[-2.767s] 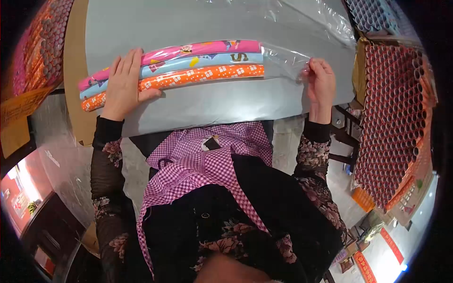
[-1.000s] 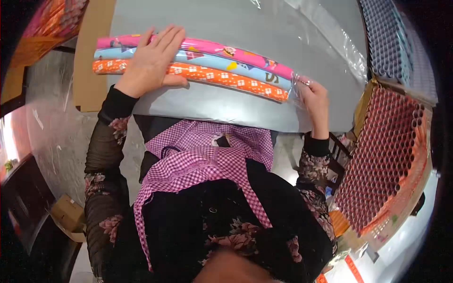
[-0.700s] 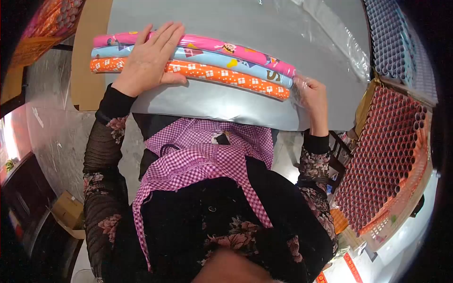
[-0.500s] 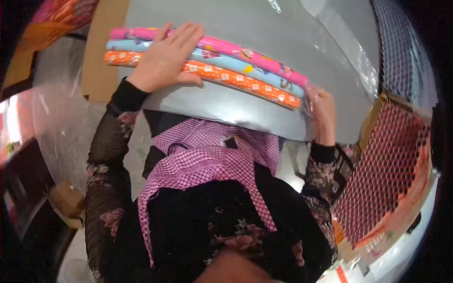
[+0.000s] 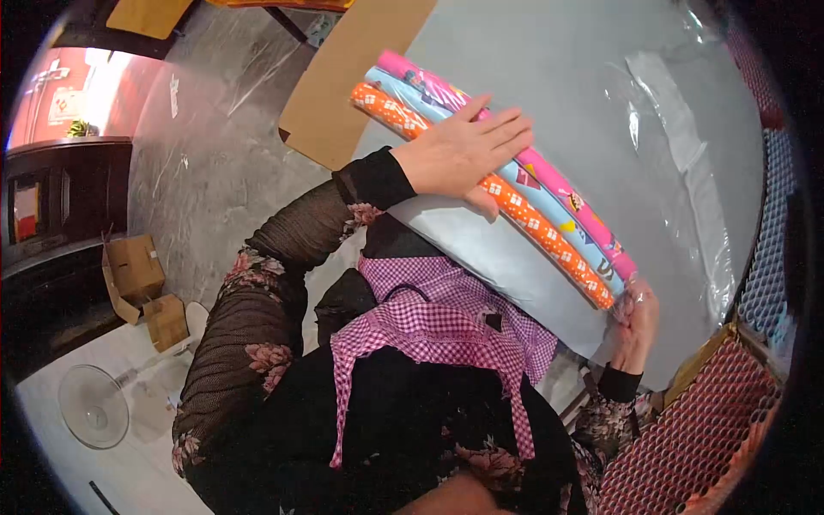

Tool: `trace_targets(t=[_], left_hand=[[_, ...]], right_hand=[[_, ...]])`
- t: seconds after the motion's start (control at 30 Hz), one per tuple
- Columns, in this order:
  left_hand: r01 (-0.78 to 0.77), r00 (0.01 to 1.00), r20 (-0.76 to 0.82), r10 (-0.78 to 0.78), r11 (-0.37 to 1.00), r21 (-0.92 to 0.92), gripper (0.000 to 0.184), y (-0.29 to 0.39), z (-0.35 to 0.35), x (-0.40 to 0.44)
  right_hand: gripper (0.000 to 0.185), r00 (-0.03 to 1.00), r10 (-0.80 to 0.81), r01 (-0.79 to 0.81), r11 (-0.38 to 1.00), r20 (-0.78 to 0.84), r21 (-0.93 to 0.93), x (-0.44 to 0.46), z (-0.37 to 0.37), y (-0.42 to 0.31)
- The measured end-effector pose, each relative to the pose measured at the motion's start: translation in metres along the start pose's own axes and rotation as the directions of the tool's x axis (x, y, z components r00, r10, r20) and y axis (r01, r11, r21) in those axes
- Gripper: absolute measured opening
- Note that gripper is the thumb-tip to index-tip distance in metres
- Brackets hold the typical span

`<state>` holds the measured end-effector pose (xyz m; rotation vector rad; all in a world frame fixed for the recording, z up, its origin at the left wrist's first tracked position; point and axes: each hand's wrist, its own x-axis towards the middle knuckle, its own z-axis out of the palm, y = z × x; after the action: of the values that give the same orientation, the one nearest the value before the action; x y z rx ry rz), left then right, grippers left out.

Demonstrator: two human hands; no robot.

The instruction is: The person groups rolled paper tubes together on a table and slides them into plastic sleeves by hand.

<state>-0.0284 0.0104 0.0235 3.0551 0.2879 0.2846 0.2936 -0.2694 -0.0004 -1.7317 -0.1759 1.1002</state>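
Three rolls lie side by side, slanting across the grey table surface: a pink roll, a light blue roll and an orange roll with white prints. Clear plastic film covers them. My left hand rests flat across the rolls with its fingers spread. At their lower right end, my right hand is closed on the bunched clear film, its fingers against the roll ends.
Clear film lies on the table's right side. Brown cardboard borders its left. Stacked red tubes and blue tubes stand at the right. A cardboard box and a fan are at the left.
The whole view has turned, so the rolls now slant down to the right. My right hand has come in from the film's far end to the roll ends. My left hand stays on the rolls.
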Motion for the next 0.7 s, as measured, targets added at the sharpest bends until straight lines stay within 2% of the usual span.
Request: trace_targets(t=[0.07, 0.2, 0.3, 0.4, 0.47, 0.5, 0.57, 0.6, 0.67, 0.7], left_hand=[[0.008, 1.000, 0.017, -0.007, 1.000, -0.016, 0.107, 0.000, 0.000, 0.000], [0.007, 1.000, 0.001, -0.007, 1.000, -0.015, 0.108, 0.001, 0.001, 0.000], [0.004, 1.000, 0.004, -0.004, 1.000, -0.018, 0.109, 0.001, 0.000, 0.001], [0.004, 1.000, 0.022, -0.003, 1.000, -0.024, 0.108, 0.001, -0.001, 0.000], [0.002, 1.000, 0.022, -0.002, 1.000, -0.028, 0.108, 0.001, 0.000, 0.001], [0.007, 1.000, 0.025, -0.006, 1.000, -0.024, 0.108, 0.001, 0.000, 0.001], [0.009, 1.000, 0.030, -0.009, 1.000, -0.025, 0.107, 0.001, 0.001, 0.001], [0.009, 1.000, 0.026, -0.008, 1.000, -0.023, 0.106, 0.000, 0.001, 0.000], [-0.004, 1.000, 0.019, 0.005, 0.999, -0.040, 0.106, 0.000, 0.001, 0.001], [0.001, 0.999, 0.032, 0.000, 1.000, -0.024, 0.105, 0.000, 0.000, 0.001]], right_hand=[[0.013, 0.996, 0.059, -0.063, 0.996, 0.064, 0.066, 0.000, 0.000, -0.003], [0.018, 0.998, 0.035, -0.037, 0.999, 0.047, 0.031, -0.009, 0.009, -0.013], [0.018, 0.993, 0.058, -0.068, 0.993, 0.104, 0.096, -0.014, 0.016, -0.019], [0.016, 0.991, 0.118, -0.127, 0.973, 0.055, 0.195, -0.024, 0.031, -0.021], [0.008, 0.987, 0.082, -0.040, 0.959, -0.138, 0.280, -0.033, 0.043, -0.018], [0.008, 0.987, 0.085, -0.042, 0.959, -0.140, 0.281, -0.028, 0.035, -0.014], [0.006, 0.990, 0.103, -0.129, 0.944, 0.100, 0.304, -0.015, 0.012, -0.004], [0.006, 0.990, 0.109, -0.132, 0.943, 0.093, 0.305, -0.017, 0.011, -0.005], [0.005, 0.983, 0.022, -0.051, 0.987, 0.185, 0.154, -0.021, 0.009, -0.011], [0.009, 0.990, 0.073, -0.088, 0.988, 0.120, 0.127, -0.014, 0.004, -0.007]])
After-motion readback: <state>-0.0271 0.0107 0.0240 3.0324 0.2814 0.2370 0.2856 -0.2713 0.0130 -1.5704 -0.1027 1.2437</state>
